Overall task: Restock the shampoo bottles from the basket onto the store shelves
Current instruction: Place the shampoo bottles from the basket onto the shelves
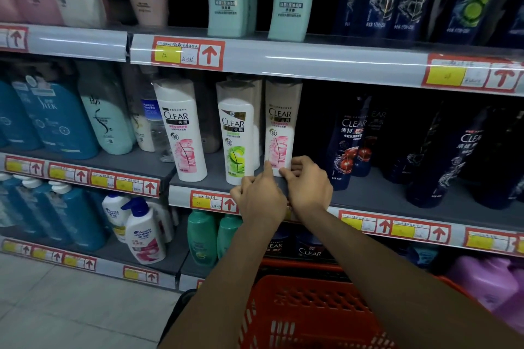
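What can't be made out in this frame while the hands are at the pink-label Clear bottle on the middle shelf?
Head view, all items:
The base of the pink-label Clear bottle: covered by the left hand and right hand; the left hand's grip is unclear.
The red basket contents: forearms and the bottom edge cut it off.
The price tags: handwriting too small.
The dark bottles at right: lost in shadow.

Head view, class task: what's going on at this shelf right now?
A person is stocking shampoo. Both hands are at the base of a standing pink-labelled Clear bottle on the middle shelf. The right hand pinches its lower corner, and the left hand touches its other edge with a forefinger. A green-labelled Clear bottle stands just beside it. The red basket sits below the arms.
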Demonstrator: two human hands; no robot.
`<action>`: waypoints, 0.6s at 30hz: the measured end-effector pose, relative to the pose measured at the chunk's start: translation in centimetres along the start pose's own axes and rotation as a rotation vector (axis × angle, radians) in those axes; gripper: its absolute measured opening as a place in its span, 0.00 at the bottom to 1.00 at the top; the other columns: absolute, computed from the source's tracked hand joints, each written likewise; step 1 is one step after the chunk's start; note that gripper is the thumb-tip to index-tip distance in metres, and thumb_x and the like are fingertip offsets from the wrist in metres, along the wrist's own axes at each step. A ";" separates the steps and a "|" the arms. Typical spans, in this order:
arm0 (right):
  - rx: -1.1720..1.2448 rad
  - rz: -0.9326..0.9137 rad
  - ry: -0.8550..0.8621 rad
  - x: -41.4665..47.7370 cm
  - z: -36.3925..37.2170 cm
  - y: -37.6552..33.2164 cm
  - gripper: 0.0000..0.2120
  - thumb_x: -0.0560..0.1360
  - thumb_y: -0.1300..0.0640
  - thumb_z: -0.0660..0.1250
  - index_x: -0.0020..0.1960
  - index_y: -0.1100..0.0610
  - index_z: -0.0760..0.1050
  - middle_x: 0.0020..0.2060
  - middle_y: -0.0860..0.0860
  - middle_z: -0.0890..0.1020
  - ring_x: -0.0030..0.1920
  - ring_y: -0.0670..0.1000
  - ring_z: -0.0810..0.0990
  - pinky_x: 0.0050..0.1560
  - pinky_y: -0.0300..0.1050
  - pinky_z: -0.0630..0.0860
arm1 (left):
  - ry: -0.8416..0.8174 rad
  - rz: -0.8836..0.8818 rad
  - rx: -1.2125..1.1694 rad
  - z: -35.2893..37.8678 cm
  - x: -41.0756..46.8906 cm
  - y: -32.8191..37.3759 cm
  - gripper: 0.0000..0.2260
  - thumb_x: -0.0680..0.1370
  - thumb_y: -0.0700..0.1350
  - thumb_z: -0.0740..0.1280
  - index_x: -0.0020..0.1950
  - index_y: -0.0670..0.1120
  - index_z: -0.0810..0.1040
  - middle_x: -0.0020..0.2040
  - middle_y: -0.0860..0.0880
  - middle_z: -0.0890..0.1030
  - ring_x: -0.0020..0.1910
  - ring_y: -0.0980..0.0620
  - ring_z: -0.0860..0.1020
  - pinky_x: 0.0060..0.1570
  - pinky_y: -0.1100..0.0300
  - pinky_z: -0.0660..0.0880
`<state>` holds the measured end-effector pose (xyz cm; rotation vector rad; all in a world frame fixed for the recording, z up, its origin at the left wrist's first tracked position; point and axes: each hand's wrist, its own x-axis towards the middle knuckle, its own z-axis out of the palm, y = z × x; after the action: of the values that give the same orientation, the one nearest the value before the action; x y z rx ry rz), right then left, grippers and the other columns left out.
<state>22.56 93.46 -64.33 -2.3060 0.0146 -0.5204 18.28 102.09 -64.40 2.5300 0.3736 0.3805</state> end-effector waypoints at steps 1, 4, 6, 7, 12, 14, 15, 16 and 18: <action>0.005 0.005 -0.007 0.0 -0.1 0.0 0.11 0.76 0.48 0.73 0.57 0.47 0.80 0.49 0.44 0.86 0.49 0.49 0.84 0.49 0.49 0.81 | -0.013 0.012 0.009 -0.1 0.0 -0.1 0.27 0.84 0.46 0.58 0.83 0.54 0.58 0.66 0.50 0.78 0.68 0.49 0.67 0.60 0.52 0.59; 0.037 0.036 -0.072 0.1 -0.5 -0.1 0.12 0.75 0.53 0.75 0.58 0.48 0.80 0.50 0.44 0.86 0.51 0.48 0.84 0.51 0.49 0.81 | -0.034 0.076 0.064 -0.7 -0.3 -0.2 0.19 0.85 0.44 0.57 0.76 0.52 0.69 0.68 0.51 0.78 0.68 0.48 0.68 0.59 0.52 0.59; 0.072 0.054 -0.143 0.2 -0.9 -0.1 0.15 0.75 0.58 0.75 0.61 0.51 0.80 0.52 0.47 0.85 0.53 0.49 0.83 0.54 0.49 0.81 | -0.046 0.103 0.073 -1.4 -0.8 -0.4 0.17 0.84 0.41 0.57 0.72 0.51 0.73 0.66 0.49 0.79 0.68 0.46 0.71 0.60 0.52 0.60; 0.088 0.055 -0.177 0.3 -1.2 -0.1 0.17 0.74 0.61 0.74 0.62 0.52 0.80 0.53 0.48 0.85 0.55 0.50 0.83 0.56 0.49 0.81 | -0.054 0.118 0.069 -1.8 -1.1 -0.6 0.18 0.83 0.40 0.58 0.72 0.50 0.73 0.65 0.47 0.80 0.67 0.45 0.73 0.62 0.52 0.62; 0.004 -0.029 -0.191 -1.2 -3.6 -0.8 0.22 0.73 0.62 0.74 0.66 0.54 0.77 0.59 0.52 0.82 0.58 0.54 0.81 0.58 0.50 0.79 | -0.082 0.097 -0.237 -4.0 -2.4 -2.6 0.21 0.81 0.38 0.61 0.72 0.51 0.77 0.63 0.46 0.83 0.58 0.44 0.81 0.60 0.51 0.78; 0.004 -0.107 -0.154 -2.7 -4.5 -1.6 0.22 0.74 0.61 0.74 0.67 0.52 0.77 0.59 0.50 0.80 0.58 0.52 0.80 0.59 0.49 0.79 | -0.032 0.053 -0.344 -5.1 -2.9 -3.6 0.20 0.81 0.36 0.62 0.69 0.51 0.79 0.62 0.49 0.84 0.56 0.49 0.82 0.57 0.54 0.79; 0.021 -0.146 -0.149 -3.6 -4.8 -2.3 0.21 0.74 0.61 0.74 0.66 0.51 0.77 0.58 0.48 0.79 0.57 0.50 0.80 0.58 0.47 0.78 | -0.004 0.032 -0.374 -5.7 -3.0 -4.2 0.20 0.80 0.36 0.62 0.68 0.51 0.80 0.61 0.51 0.84 0.56 0.51 0.81 0.57 0.54 0.79; 0.045 -0.182 -0.155 -4.5 -4.9 -3.0 0.20 0.74 0.61 0.73 0.64 0.50 0.78 0.56 0.47 0.78 0.55 0.48 0.79 0.57 0.46 0.78 | 0.026 0.006 -0.409 -6.1 -3.0 -4.9 0.19 0.80 0.35 0.61 0.66 0.51 0.81 0.59 0.51 0.84 0.56 0.51 0.81 0.57 0.53 0.79; 0.093 -0.240 -0.193 -6.0 -4.4 -4.6 0.16 0.74 0.61 0.72 0.61 0.50 0.79 0.52 0.45 0.78 0.51 0.45 0.79 0.53 0.41 0.77 | 0.094 -0.056 -0.485 -7.0 -2.8 -6.3 0.19 0.79 0.34 0.61 0.63 0.50 0.82 0.54 0.51 0.84 0.54 0.51 0.81 0.56 0.52 0.80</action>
<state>14.74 94.73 -60.54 -2.2693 -0.3758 -0.4066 12.09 109.61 -62.78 2.0306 0.3390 0.5020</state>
